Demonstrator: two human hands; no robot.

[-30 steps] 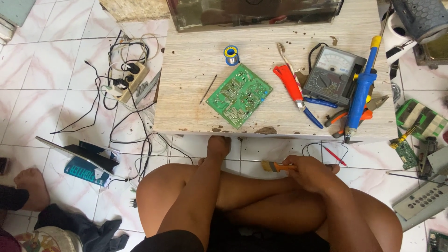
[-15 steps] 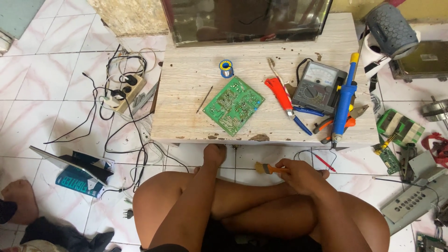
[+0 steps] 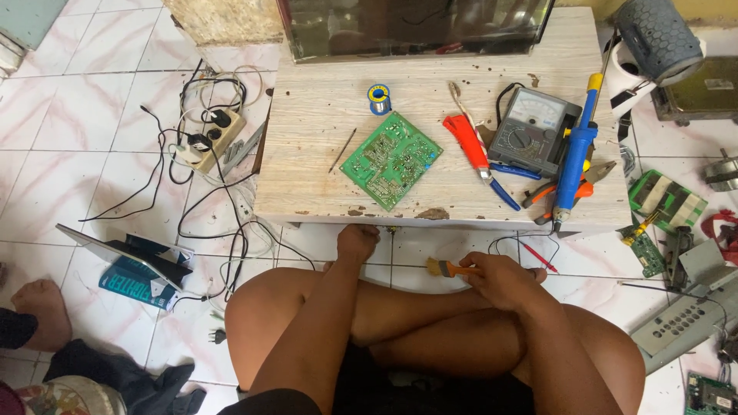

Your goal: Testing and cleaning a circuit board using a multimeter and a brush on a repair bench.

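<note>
I sit cross-legged on the tiled floor before a low wooden table (image 3: 323, 184). My right hand (image 3: 500, 278) is closed around the orange handle of a small brush (image 3: 444, 268), bristles pointing left, just below the table's front edge. My left hand (image 3: 358, 241) reaches to the underside of that edge, fingers curled; whether it holds anything is hidden. On the table lies a green circuit board (image 3: 392, 160), tilted like a diamond, above both hands.
On the table: a solder spool (image 3: 378, 98), a thin rod (image 3: 343, 149), red-and-blue tool (image 3: 470, 147), grey multimeter (image 3: 532, 131), blue solder sucker (image 3: 576, 151), orange pliers (image 3: 553, 192). A power strip (image 3: 212, 140) with cables lies left; more boards and a remote lie right. Another person's foot (image 3: 37, 307) is at left.
The view has shifted slightly, so the table sits lower and nearer. My hands hold the same places, the right still on the brush.
</note>
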